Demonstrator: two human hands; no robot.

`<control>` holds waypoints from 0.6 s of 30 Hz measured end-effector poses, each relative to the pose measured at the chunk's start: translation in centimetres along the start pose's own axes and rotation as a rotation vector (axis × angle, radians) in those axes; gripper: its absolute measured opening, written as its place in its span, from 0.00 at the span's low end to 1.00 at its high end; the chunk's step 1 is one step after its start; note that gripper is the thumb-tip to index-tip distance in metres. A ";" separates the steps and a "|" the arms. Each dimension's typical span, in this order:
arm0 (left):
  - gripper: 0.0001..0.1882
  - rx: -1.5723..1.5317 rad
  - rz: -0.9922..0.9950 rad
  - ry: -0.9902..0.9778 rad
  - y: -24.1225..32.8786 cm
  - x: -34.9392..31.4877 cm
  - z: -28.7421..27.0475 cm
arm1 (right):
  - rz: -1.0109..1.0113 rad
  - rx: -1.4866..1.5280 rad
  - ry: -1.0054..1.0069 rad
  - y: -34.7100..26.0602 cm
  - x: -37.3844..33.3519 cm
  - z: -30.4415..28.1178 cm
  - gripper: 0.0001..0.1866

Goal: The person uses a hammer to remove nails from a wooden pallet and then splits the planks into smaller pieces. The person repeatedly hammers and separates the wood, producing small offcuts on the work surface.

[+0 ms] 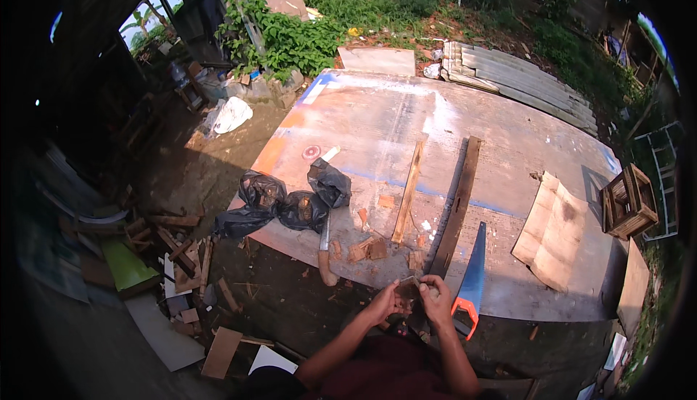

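At the table's near edge, my left hand (382,305) and my right hand (436,300) are both closed, pinching a small brown flat piece (409,289) between them. Whether it is wood or sandpaper I cannot make out. Just right of my right hand lies a handsaw (473,273) with a blue blade, its orange handle (465,315) reaching past the table edge. A dark wooden plank (457,207) runs away from my hands, with a thinner, lighter strip (409,193) beside it. Left of my hands, a hammer (326,260) rests with its wooden handle over the edge.
Small wood offcuts (368,250) and black plastic bags (303,207) lie on the paint-stained table (363,131). To the right are a creased brown sheet (555,229) and a wooden crate (630,202). Scrap boards (221,353) litter the ground at left. Corrugated sheets (515,80) lie behind.
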State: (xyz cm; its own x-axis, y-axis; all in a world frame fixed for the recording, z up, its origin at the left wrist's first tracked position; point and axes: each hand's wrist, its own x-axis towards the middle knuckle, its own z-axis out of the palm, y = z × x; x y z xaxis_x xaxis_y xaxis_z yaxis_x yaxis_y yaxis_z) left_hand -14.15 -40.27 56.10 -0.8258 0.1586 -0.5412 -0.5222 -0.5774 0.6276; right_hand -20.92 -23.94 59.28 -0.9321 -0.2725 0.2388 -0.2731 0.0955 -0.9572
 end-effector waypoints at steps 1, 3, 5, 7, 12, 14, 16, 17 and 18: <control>0.30 0.030 0.025 0.025 0.4 -0.2 0.2 | 0.117 0.005 -0.044 -1.2 0.0 -0.1 0.16; 0.31 0.049 0.063 0.036 0.6 -0.1 0.2 | 0.351 0.007 -0.128 -4.5 -0.1 -1.3 0.15; 0.33 0.131 0.058 0.070 0.9 -0.6 0.6 | 0.386 -0.008 -0.141 -3.9 -0.4 -1.7 0.14; 0.38 0.238 0.057 0.145 1.4 -0.9 1.8 | 0.383 -0.035 -0.125 -3.3 -0.4 -2.5 0.14; 0.27 0.267 0.169 0.120 0.5 -2.0 3.1 | 0.412 -0.094 -0.060 -2.1 -1.4 -3.1 0.15; 0.24 0.209 0.186 0.119 -0.3 -1.9 3.1 | 0.383 -0.082 -0.024 -1.7 -2.2 -3.1 0.17; 0.22 0.071 0.115 0.090 -1.2 -0.9 1.8 | 0.439 -0.065 0.022 -1.0 -2.4 -3.5 0.18; 0.21 0.141 0.128 0.133 -1.6 -0.1 1.3 | 0.508 -0.052 0.056 -0.4 -2.4 -4.3 0.19; 0.20 0.208 0.135 0.174 -2.1 0.7 0.8 | 0.583 -0.044 0.093 0.3 -2.7 -5.1 0.20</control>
State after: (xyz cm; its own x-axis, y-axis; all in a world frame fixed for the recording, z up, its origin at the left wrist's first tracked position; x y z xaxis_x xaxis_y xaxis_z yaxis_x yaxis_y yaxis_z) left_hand -13.76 -38.31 54.85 -0.8511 -0.0583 -0.5217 -0.4575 -0.4050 0.7916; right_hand -19.69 -18.27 59.23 -0.9476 -0.0783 -0.3098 0.2830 0.2450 -0.9273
